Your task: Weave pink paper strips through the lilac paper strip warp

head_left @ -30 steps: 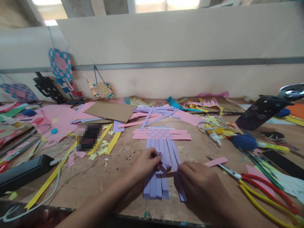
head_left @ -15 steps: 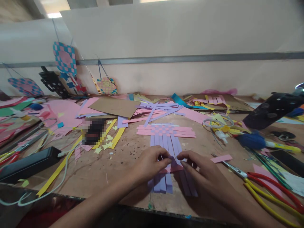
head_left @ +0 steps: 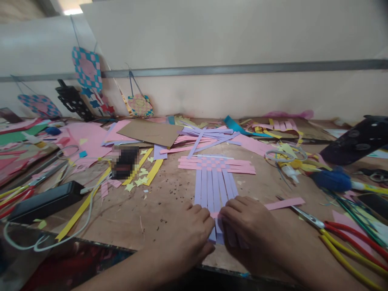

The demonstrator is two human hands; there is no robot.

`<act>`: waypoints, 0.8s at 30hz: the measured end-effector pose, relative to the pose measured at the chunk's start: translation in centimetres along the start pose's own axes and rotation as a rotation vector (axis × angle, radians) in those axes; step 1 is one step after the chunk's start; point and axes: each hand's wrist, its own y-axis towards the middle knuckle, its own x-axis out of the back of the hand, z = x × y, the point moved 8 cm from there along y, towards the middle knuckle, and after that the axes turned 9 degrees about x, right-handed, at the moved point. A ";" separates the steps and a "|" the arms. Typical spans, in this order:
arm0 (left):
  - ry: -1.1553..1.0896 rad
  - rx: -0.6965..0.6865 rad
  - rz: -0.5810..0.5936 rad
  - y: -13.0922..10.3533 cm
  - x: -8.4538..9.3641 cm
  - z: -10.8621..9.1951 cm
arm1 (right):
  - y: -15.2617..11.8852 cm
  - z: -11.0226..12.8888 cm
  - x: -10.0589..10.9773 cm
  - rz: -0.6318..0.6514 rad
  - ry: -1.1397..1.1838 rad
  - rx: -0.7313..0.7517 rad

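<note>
Long purple strips (head_left: 213, 186) run toward me over the table, woven at their far end with pink strips (head_left: 245, 166) into a small checkered patch. Near the strips' front ends, a bit of a pink strip (head_left: 215, 215) shows crossing them between my hands. My left hand (head_left: 194, 230) is closed round its left part, fingers curled. My right hand (head_left: 242, 222) curls over its right part, fingers closed. Both thumbs are largely hidden, and the hands cover most of the crossing strip.
Scissors (head_left: 315, 220) with red and yellow handles lie right, touching a loose pink strip (head_left: 285, 203). Cardboard (head_left: 148, 133) and loose purple strips lie behind. A black power adapter (head_left: 45, 201) with a white cable is left. A black tumbler (head_left: 354, 141) stands at the right.
Both hands have moved slightly down toward the table's front edge and curled over the crossing pink strip. A purple strip that was lifted between them now lies flat. The view has shifted slightly.
</note>
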 end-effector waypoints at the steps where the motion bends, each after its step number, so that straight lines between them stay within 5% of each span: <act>1: 0.043 -0.008 -0.009 -0.1 -0.3 -0.3 | 0.1 0.2 -0.2 -0.016 -0.059 0.012; 6: 0.140 -0.027 -0.035 0.2 -1.6 -0.8 | 0.2 1.3 -0.1 -0.138 -0.191 0.057; 10: 0.035 0.019 -0.070 0.3 -1.7 -0.1 | 0.2 1.2 -0.1 -0.029 -0.183 0.020; 24: -0.465 0.412 -0.036 1.2 -0.4 3.8 | 1.0 1.5 0.2 -0.183 -0.259 0.091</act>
